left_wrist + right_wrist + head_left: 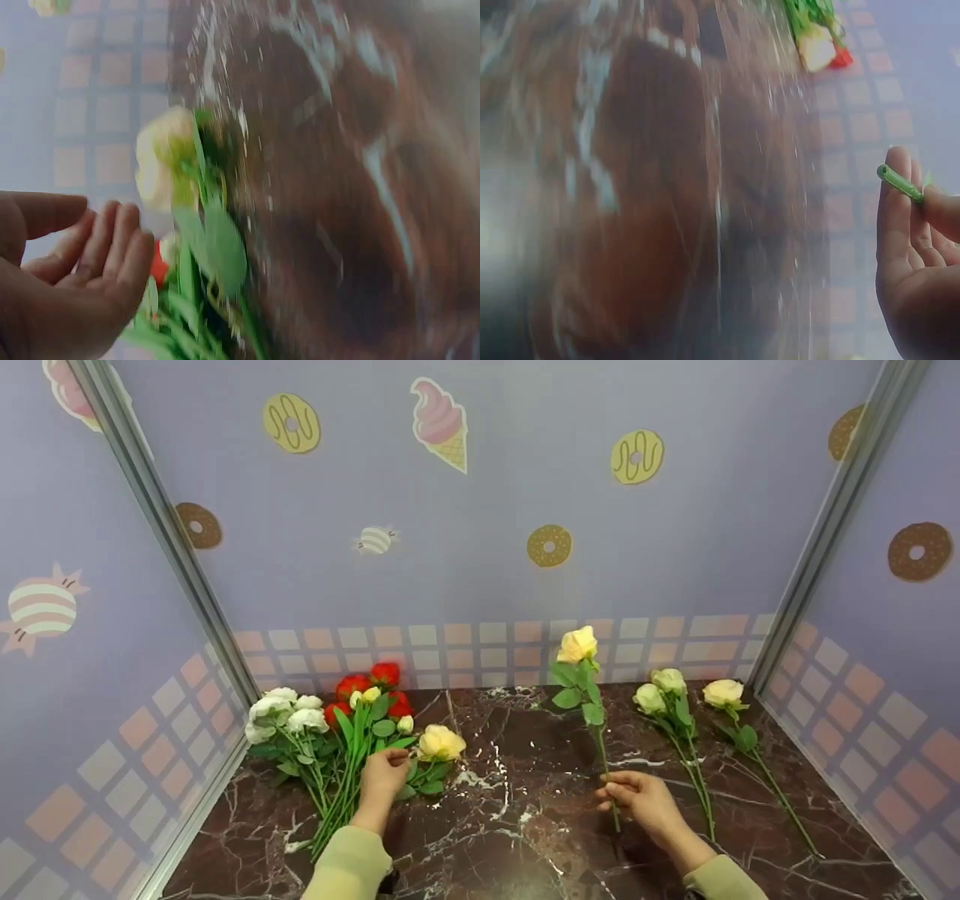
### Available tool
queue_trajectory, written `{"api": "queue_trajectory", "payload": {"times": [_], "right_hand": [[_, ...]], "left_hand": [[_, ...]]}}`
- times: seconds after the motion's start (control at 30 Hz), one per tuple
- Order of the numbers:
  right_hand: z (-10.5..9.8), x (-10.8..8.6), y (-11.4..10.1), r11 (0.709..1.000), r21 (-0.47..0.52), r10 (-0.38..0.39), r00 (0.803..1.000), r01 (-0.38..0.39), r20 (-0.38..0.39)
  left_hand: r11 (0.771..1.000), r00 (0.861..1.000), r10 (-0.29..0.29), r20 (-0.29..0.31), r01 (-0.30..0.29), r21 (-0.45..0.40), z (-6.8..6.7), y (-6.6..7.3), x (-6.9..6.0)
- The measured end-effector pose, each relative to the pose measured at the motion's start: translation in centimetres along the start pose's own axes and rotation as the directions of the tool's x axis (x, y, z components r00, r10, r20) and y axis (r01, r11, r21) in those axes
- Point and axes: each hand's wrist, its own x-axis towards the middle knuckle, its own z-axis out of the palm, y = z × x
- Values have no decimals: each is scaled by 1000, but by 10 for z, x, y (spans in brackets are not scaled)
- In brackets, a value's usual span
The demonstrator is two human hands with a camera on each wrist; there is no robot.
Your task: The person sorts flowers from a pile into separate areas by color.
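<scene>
The right hand [645, 806] grasped one yellow rose [592, 712], pinching its stem low down between thumb and fingers. The bloom stood at the far end, against the tiled part of the wall [480, 585]; the cut end stuck out below the fingers and appeared clear of the table [517, 840].

The left hand [385, 776] was released: its fingers curved loosely, with nothing visible between them. It hung over the left group, just beside a second yellow flower [441, 743]. Contact with the green stems [341, 780] below could not be determined.

The left group also contained white flowers [289, 712] and red flowers [352, 686]. On the right lay two pale roses [670, 682], side by side, and a single pale rose [724, 692] beyond them.

The step in hand was judged to be the handling of a single stem between the two groups. The next move appeared to call for a steady pinch, with the bloom and leaves kept clear of neighbouring flowers.
</scene>
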Motion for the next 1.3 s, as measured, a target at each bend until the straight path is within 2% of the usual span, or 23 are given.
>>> {"api": "queue_trajectory", "payload": {"times": [0.07, 0.13, 0.23, 0.3, 0.4, 0.5, 0.57, 0.63, 0.83, 1.07, 1.2, 1.3], "right_hand": [[-9, -1, -1, 1000, -20, 9, 1000, -9, -24], [-19, -2, -2, 999, -31, 16, 998, -18, -55], [-36, -2, -1, 998, -56, 27, 995, -32, -100], [-46, -4, -2, 997, -63, 26, 991, -35, -128], [-64, -7, -2, 995, -98, 19, 987, -35, -159], [-84, -9, -2, 990, -137, 12, 982, -39, -191], [-98, -10, -1, 985, -165, 12, 977, -48, -211], [-113, -11, 1, 979, -197, 15, 973, -62, -231], [-154, -15, 11, 962, -250, 33, 954, -111, -296], [-192, -24, 23, 911, -368, 39, 927, -186, -373], [-208, -30, 27, 878, -409, 90, 925, -248, -369], [-219, -36, 29, 850, -427, 145, 917, -307, -372]], "left_hand": [[992, 1000, 1, -12, 1, 129, -7, -3, 1], [976, 1000, 1, -1, 0, 218, -13, -6, 1], [940, 999, 33, 13, -35, 339, -18, -13, 2], [912, 998, 60, 28, -66, 406, -20, -18, 1], [854, 992, 115, 45, -122, 506, -19, -23, -2], [805, 987, 147, 69, -160, 571, -17, -25, -5], [786, 984, 157, 81, -174, 594, -14, -26, -6], [777, 982, 168, 88, -187, 602, -13, -28, -8], [749, 975, 215, 57, -202, 632, -8, -35, -13], [695, 979, 197, 59, -182, 696, -2, -39, -12], [672, 982, 176, 66, -169, 721, 0, -37, -11], [659, 985, 153, 76, -159, 735, 0, -35, -12]]}}
